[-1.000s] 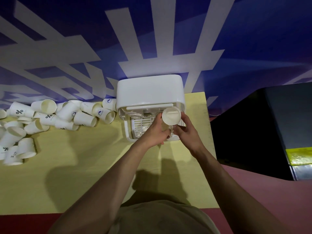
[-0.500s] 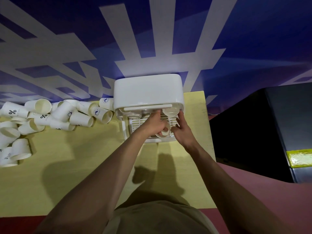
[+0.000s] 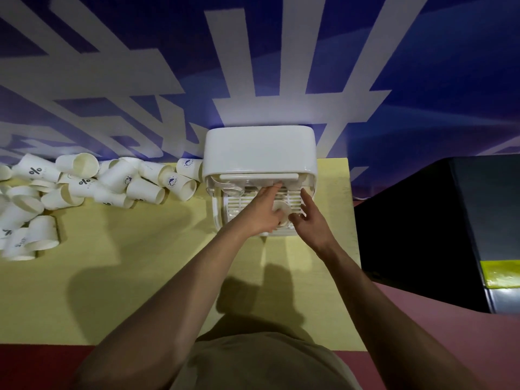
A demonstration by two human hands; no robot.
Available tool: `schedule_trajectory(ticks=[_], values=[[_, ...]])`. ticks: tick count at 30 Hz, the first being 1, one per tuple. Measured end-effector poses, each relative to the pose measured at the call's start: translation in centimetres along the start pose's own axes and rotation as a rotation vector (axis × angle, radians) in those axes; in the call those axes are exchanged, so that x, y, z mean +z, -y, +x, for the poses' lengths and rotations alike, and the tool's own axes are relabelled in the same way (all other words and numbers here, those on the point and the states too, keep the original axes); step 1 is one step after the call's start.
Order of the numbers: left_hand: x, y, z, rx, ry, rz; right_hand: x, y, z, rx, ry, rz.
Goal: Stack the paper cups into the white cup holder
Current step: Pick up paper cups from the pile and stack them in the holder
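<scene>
Presently, I log my left hand [image 3: 260, 213] gripping a paper cup [image 3: 282, 211] at the white cup holder [image 3: 259, 149]. My right hand [image 3: 311, 220] hovers alongside, fingers spread, empty. Loose cups [image 3: 84, 184] lie left of the holder.

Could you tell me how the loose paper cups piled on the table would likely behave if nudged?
The paper cups look thin-walled and empty, so probably light and easily crushed. Most lie on their sides on the yellow table, so a push would likely send them rolling in curves.
</scene>
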State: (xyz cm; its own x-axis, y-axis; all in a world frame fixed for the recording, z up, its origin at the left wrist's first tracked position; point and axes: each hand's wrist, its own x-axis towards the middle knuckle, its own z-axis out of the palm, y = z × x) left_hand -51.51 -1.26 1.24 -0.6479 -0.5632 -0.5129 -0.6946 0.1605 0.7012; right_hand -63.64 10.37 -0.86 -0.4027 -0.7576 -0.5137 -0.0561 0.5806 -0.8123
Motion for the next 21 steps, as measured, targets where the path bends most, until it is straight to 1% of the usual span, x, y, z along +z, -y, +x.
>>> schedule_trajectory(ticks=[4, 6, 8, 10, 13, 16, 18, 21], values=[[-0.5, 3.0, -5.4, 0.090, -0.106, 0.054, 0.8, -0.5, -1.8, -0.088, -0.043, -0.094], [-0.8, 5.5, -8.5, 0.094, -0.164, 0.080, 1.7, -0.4, -2.8, -0.210, -0.083, -0.197], [-1.2, 8.4, -11.6, 0.050, -0.209, 0.087, 2.9, -0.2, -3.9, -0.378, -0.102, -0.305], [-1.7, 11.5, -14.6, -0.012, -0.247, 0.084, 4.6, 0.3, -4.9, -0.485, -0.085, -0.386], [-2.7, 16.2, -18.4, -0.091, -0.309, 0.060, 7.6, 1.8, -6.2, -0.576, -0.044, -0.514], [-4.8, 20.7, -21.1, -0.126, -0.336, 0.042, 11.8, 3.3, -6.9, -0.671, 0.011, -0.690], [-6.9, 23.4, -22.3, -0.143, -0.363, 0.030, 15.1, 4.3, -7.0, -0.690, 0.044, -0.741], [-11.8, 27.5, -23.6, -0.157, -0.460, 0.006, 20.6, 5.7, -6.9, -0.736, 0.064, -0.783]])
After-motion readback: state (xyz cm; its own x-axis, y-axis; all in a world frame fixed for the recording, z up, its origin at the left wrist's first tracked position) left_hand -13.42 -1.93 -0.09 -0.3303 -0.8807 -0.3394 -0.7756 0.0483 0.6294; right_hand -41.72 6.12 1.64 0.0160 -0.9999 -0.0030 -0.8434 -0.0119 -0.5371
